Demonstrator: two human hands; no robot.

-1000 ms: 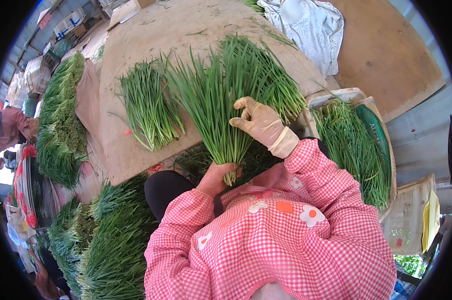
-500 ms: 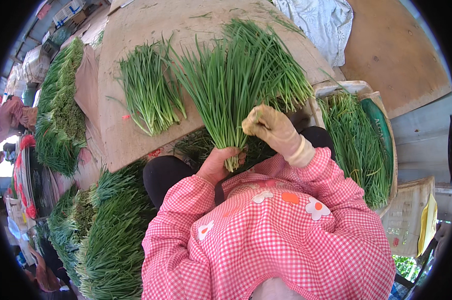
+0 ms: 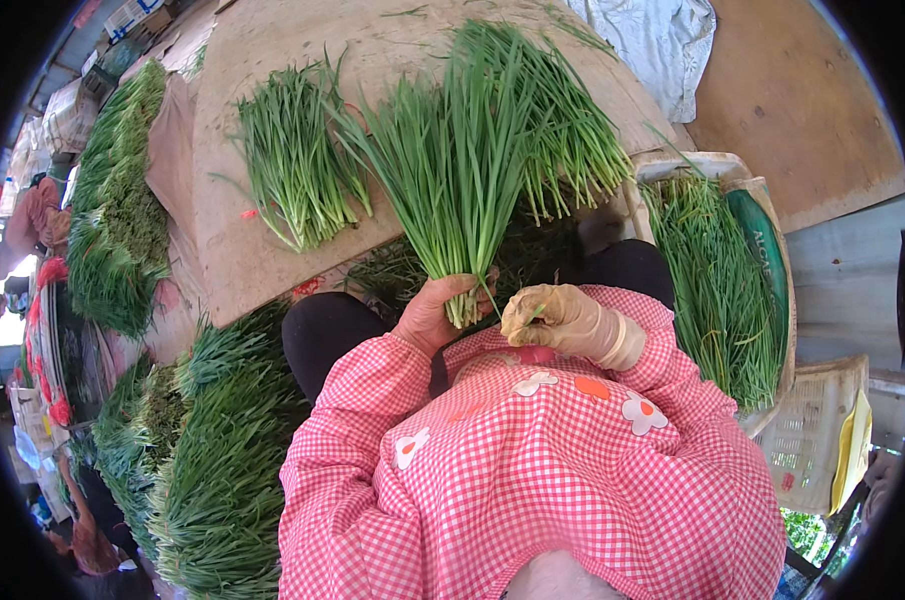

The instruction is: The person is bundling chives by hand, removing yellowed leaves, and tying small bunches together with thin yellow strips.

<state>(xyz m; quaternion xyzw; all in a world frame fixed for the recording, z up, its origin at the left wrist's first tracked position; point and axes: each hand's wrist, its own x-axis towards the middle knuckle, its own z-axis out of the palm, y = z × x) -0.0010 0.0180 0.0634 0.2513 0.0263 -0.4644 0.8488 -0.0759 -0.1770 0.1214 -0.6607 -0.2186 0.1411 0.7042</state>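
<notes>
My left hand [image 3: 436, 309], bare, is wrapped around the lower stalks of a bunch of garlic chives [image 3: 460, 190]. The bunch stands upright and fans out at the top, above the near edge of the table. Beside the stalk ends, my right hand [image 3: 562, 322] in a cream glove has its fingers closed; a bit of green shows at them, seemingly a chive leaf. One loose chive blade [image 3: 492, 296] sticks out of the bunch toward the glove. Two more chive piles lie on the board: a smaller pile [image 3: 297, 160] at the left and a larger pile [image 3: 572, 140] at the right.
The wooden tabletop [image 3: 237, 265] spans the far side. A crate [image 3: 787, 350] full of chives stands at my right, with a plastic basket [image 3: 807, 430] nearer. Chive heaps [image 3: 222, 470] rise at my left. A pale cloth [image 3: 662, 50] lies far right. Another person [image 3: 37, 225] is at far left.
My right hand has moved down from beside the middle of the bunch to near its stalk ends. The left hand keeps its hold, and the bunch is nearly where it was.
</notes>
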